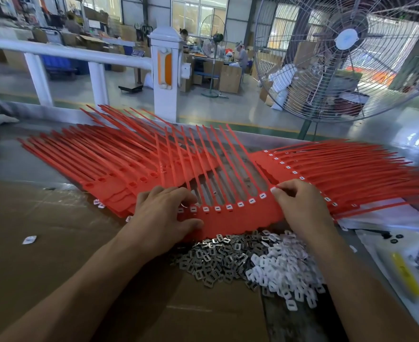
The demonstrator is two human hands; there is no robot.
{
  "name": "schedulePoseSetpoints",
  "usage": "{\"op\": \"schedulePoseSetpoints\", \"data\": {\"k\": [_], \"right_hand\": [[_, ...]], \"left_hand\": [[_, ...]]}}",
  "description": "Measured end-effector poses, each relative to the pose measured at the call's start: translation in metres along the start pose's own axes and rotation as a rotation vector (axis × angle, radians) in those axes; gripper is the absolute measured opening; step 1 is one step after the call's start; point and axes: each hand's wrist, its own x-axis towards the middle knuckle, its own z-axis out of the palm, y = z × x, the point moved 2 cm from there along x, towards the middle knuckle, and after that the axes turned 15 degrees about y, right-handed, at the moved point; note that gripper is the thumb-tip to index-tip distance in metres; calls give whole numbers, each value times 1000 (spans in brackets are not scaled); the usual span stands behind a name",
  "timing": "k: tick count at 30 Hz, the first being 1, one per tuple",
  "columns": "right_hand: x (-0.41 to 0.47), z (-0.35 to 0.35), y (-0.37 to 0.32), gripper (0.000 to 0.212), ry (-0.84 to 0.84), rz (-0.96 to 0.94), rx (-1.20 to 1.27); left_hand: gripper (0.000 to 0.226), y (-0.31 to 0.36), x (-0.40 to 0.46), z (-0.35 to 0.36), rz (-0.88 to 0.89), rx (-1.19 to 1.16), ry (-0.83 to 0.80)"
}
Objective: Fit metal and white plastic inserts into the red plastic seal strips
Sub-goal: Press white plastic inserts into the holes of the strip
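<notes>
Cardboard (pixel 55 243) covers the near part of the bench, with one stray white insert (pixel 29 239) lying on it at far left. Behind it, a fanned stack of red seal strips (pixel 99 164) lies with tails pointing away and empty square sockets along the near heads. The left hand (pixel 162 213) rests on the left end of the middle red strip sheet (pixel 228 218), thumb laid flat along the sheet's near edge and fingers curled down over the first sockets; whether they pinch an insert cannot be told. This sheet sits directly in front of the person, and white inserts fill the row of sockets visible between the hands (its tails run away toward the bench's far edge). Just below it, touching its near edge, lies a pile of metal inserts (pixel 213 257), with a pile of white plastic inserts (pixel 284 265) beside it on the right. The right hand (pixel 302 206) is at the sheet's right end, fingers bent, fingertip and thumb close together at a socket. Further right, a second stack of strips (pixel 351 174) carries white inserts. A large pedestal fan (pixel 351 58) stands beyond the bench.
</notes>
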Motion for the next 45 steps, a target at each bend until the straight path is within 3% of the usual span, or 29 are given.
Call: {"op": "schedulePoseSetpoints", "data": {"k": [4,8,12,17,27,36,45], "right_hand": [[-1,2,8,23,-237,259,341],[-2,4,11,19,-365,307,472],[-1,4,14,28,-338,285,514],[0,-2,17,15,-223,296,567],[-2,-8,13,20,-190,262,540],[-4,-10,16,13,-300,279,637],[0,-13,16,16,-172,293,706]], "left_hand": [[59,2,-2,1,-22,-58,16],[77,2,-3,1,-37,-68,-15],[85,2,-3,1,-22,-78,-34],[98,4,-2,4,47,-44,-86],[90,9,0,1,201,28,5],[81,11,6,-3,296,105,61],[71,29,7,-6,478,187,202]]}}
